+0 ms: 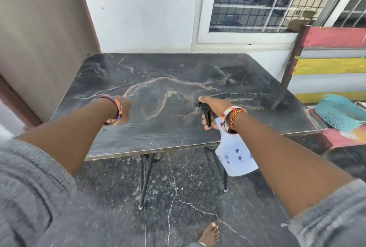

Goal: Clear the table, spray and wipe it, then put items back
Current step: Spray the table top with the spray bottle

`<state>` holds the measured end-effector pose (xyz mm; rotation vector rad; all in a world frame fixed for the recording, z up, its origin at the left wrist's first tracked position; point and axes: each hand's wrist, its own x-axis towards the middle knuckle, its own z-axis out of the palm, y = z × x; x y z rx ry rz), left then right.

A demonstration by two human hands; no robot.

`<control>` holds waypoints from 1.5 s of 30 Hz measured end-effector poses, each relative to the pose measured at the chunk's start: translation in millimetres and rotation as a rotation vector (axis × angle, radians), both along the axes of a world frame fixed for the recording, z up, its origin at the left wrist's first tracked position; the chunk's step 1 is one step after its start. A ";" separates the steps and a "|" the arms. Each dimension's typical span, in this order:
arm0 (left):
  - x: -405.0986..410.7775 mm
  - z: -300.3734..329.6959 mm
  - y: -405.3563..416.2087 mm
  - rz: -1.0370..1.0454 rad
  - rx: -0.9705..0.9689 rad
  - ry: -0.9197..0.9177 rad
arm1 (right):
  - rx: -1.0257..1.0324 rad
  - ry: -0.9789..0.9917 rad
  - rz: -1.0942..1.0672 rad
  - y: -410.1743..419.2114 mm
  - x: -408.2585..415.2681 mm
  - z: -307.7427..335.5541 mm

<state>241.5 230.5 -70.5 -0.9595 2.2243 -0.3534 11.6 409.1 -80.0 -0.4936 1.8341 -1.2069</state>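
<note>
Left hand [123,109] is motion-blurred, its fingers impossible to make out.

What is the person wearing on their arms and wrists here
Both arms wear grey knit sleeves pushed up above the elbows, leaving the forearms bare. The left hand has an orange, purple and white bangle at its wrist. The right hand has a white and orange bangle plus an orange and yellow thread band.

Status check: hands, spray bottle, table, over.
Right hand grips spray bottle, nozzle over table. Left hand blurred above tabletop. Nothing in the way.
</note>
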 end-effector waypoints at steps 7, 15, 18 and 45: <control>53.8 31.8 -2.1 0.226 0.015 0.018 | 0.006 0.138 0.183 -45.5 91.7 -1.6; 79.4 14.7 -16.2 0.201 -0.007 0.223 | -0.044 -0.004 0.227 -78.5 122.6 8.5; 59.5 16.8 -8.8 0.160 0.019 0.372 | -0.117 0.061 0.086 -82.9 106.1 14.7; -329.1 8.5 119.9 -0.485 0.275 0.373 | -0.085 -0.005 -0.675 163.2 -254.7 -9.5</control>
